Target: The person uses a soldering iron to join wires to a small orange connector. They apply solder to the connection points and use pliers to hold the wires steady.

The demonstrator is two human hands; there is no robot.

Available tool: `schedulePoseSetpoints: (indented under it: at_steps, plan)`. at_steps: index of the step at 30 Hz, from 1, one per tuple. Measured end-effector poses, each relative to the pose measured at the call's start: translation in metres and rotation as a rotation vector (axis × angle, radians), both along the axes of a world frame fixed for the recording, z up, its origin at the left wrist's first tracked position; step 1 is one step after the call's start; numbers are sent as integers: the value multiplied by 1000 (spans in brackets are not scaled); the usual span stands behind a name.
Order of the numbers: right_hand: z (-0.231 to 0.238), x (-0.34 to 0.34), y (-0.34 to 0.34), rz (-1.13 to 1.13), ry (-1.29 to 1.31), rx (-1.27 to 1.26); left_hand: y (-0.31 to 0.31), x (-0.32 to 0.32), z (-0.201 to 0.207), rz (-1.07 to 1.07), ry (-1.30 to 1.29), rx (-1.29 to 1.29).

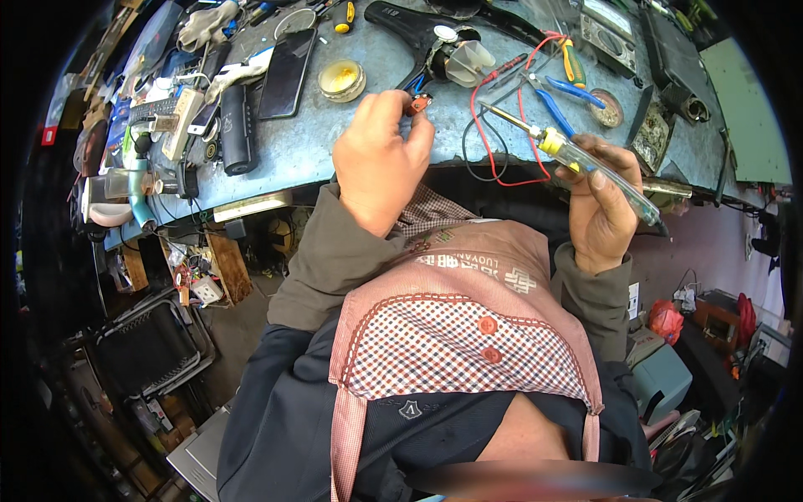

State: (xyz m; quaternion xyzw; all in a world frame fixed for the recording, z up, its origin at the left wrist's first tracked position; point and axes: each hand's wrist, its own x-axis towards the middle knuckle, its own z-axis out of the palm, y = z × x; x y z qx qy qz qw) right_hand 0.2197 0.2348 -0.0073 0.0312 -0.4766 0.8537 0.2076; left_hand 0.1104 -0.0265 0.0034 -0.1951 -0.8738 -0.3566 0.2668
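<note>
My left hand (381, 155) is above the front edge of the blue workbench, thumb and forefinger pinching a small reddish-brown part (421, 103). Blue wires run from that part toward a black plastic appliance shell (401, 38), shaped like a hair dryer, with a translucent grey piece (470, 63) beside it. In my right hand (604, 201) is a soldering iron (550, 142) with a clear handle and yellow collar. Its tip points up and left, apart from the small part. A round tin of yellowish paste (341, 80), probably flux, stands left of the pinched part.
Red and black test leads (520, 125) loop over the bench edge beneath the iron. Blue-handled pliers (554, 109), a screwdriver (573, 63), a small round dish (606, 109) and a multimeter (609, 42) lie right. Left are a phone (287, 74), a black cylinder (237, 130) and clutter.
</note>
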Motion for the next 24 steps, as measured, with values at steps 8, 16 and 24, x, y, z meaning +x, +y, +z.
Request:
schedulePoseSetpoints:
  at_steps: [8,16,24]
  plan:
    - [-6,-29,-20,133,-64,-161,-22,-23,11,-220,-434,338]
    - [-20,-56,-25,151,-94,-187,-33,-42,20,-346,-252,157]
    - [-25,-60,-23,152,-111,-174,-33,-41,13,-391,-83,55]
